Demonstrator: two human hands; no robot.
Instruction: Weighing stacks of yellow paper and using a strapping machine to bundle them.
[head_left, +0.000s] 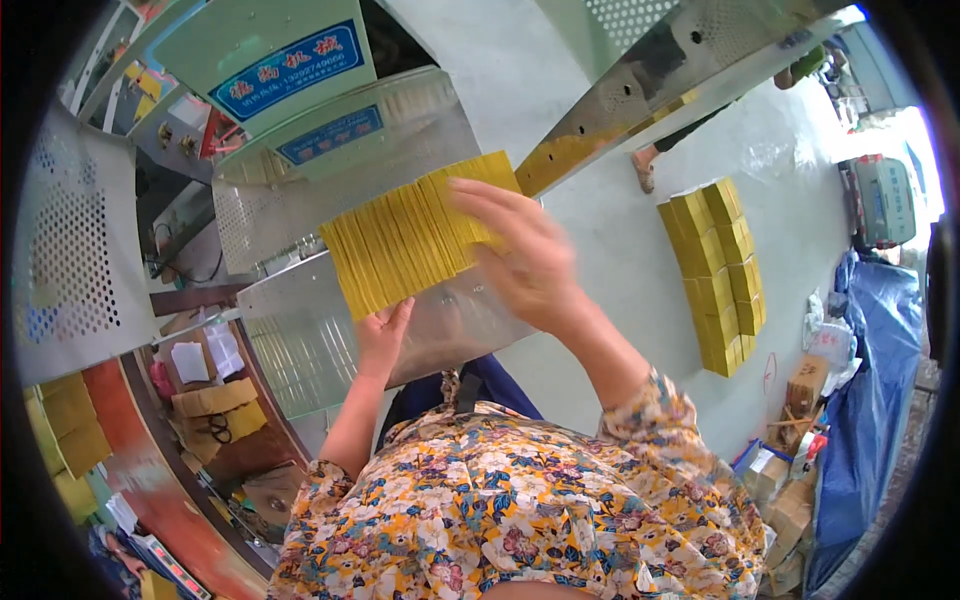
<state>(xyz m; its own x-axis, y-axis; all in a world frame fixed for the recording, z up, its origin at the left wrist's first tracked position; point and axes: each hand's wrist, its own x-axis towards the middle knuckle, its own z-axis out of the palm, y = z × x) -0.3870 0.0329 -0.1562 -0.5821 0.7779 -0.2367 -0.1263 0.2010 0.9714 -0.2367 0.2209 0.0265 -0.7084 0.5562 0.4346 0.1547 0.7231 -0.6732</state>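
Note:
A long row of yellow paper packets [400,245], packed edge to edge, lies aslant over a shiny metal tray [440,320]. My left hand [380,340] holds the row at its near left edge; the thumb shows, and the other fingers are hidden under the paper. Over the right end of the row is my right hand [530,255], fingers stretched out and a little smeared by motion. Whether its fingertips touch the paper I cannot tell.
A pale green machine [190,50] with a blue label stands beyond the tray. Perforated metal [75,230] is at the left, above a shelf with scissors [215,428]. Yellow stacks [710,280] stand on the floor at right, near another person's foot [644,172]. A blue tarp [865,370] and cardboard boxes [805,385] lie far right.

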